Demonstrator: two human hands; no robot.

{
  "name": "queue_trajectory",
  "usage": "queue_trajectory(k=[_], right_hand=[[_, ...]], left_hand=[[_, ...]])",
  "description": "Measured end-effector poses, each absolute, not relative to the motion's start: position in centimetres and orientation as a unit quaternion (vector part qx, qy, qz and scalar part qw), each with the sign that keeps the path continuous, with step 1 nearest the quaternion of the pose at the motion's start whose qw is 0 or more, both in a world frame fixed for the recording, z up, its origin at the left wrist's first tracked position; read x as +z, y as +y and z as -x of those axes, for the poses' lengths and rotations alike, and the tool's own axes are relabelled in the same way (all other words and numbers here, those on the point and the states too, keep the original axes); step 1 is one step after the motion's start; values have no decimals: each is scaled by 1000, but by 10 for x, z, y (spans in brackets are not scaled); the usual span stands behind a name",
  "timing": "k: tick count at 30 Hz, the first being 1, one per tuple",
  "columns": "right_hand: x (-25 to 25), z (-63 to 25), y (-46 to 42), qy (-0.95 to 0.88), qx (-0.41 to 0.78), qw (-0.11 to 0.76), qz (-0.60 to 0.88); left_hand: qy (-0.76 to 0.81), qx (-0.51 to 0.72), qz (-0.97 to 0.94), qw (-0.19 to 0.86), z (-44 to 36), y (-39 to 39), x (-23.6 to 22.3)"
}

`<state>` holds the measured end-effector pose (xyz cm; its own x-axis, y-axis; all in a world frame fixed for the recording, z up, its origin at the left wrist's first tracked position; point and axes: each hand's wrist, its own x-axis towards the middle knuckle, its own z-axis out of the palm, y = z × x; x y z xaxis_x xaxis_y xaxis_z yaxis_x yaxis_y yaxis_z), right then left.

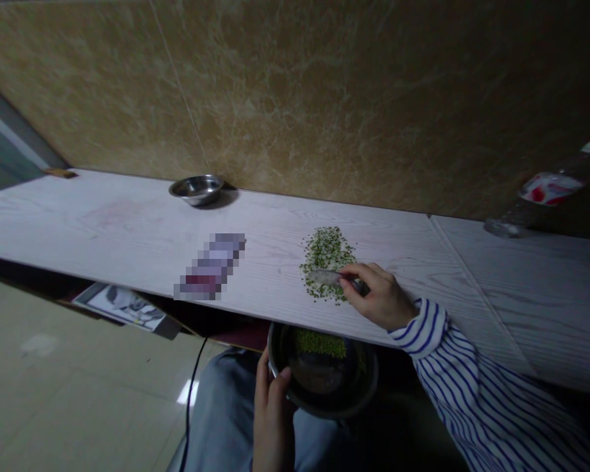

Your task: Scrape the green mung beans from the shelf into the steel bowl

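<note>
My right hand (379, 295), in a blue-striped sleeve, is closed round the handle of a metal spoon (327, 278). The spoon's bowl lies in a pile of small green beans (326, 252) spread on the pale wooden table (128, 229). My left hand (271, 413) grips the rim of a dark metal bowl (324, 377), thumb inside the rim. I hold that bowl just below the table's front edge, over my lap. A heap of green beans sits inside it against the far wall.
An empty steel bowl (196, 189) stands at the back by the brown marbled wall. A blurred flat object (210, 265) lies left of the beans. A plastic bottle (545, 193) lies at far right. A black cable (191, 393) hangs beside my knee.
</note>
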<state>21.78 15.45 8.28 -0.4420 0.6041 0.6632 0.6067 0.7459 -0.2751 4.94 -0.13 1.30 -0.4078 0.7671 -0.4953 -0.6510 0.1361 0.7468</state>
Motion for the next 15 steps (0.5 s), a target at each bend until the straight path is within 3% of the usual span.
queue_trajectory(k=[15], right_hand=[[78,-205,140,-866,-79,398,292]], left_hand=[[518,651,-84,548,-49,-2,8]])
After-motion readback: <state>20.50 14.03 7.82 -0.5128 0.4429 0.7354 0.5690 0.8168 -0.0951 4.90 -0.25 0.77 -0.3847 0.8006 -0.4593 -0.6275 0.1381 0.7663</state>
